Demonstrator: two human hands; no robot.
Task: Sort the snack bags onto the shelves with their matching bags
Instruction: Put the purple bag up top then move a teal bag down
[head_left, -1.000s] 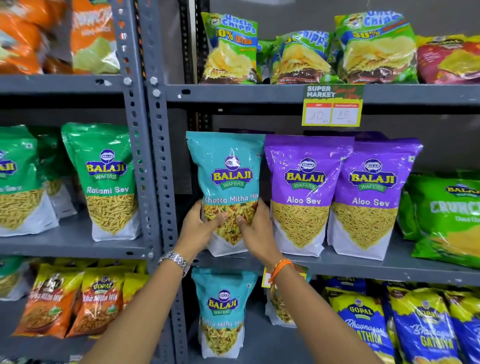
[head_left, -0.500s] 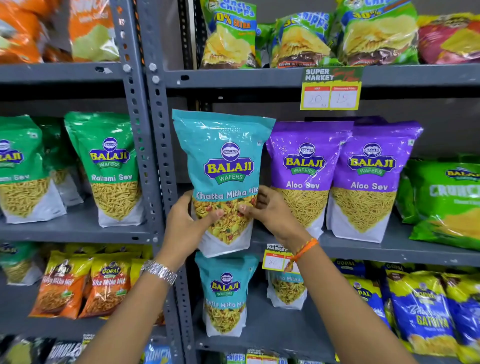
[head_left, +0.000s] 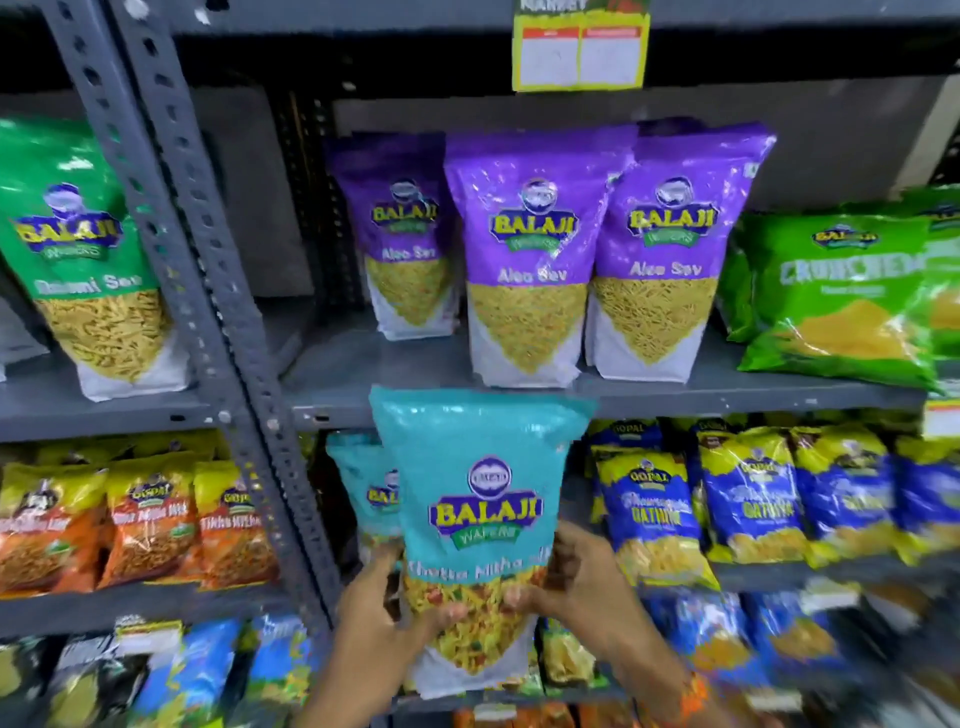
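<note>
I hold a teal Balaji Khatta Mitha Mix bag (head_left: 478, 499) upright with both hands, in front of the lower shelf. My left hand (head_left: 382, 618) grips its lower left edge and my right hand (head_left: 576, 587) its lower right edge. A matching teal bag (head_left: 361, 493) stands just behind it to the left, partly hidden. Three purple Aloo Sev bags (head_left: 524, 260) stand on the shelf (head_left: 727, 387) above.
A grey slotted upright (head_left: 208, 322) divides the two racks. Green Ratlami Sev bags (head_left: 83, 249) sit at left, orange Gopal bags (head_left: 150, 519) below them. Green Crunchem bags (head_left: 841, 296) and blue Gopal Gathiya bags (head_left: 654, 509) fill the right side. A price tag (head_left: 579, 47) hangs above.
Both hands have carried the teal bag down from the purple Aloo Sev shelf to the shelf below, in front of the matching teal bag. A third purple bag now shows.
</note>
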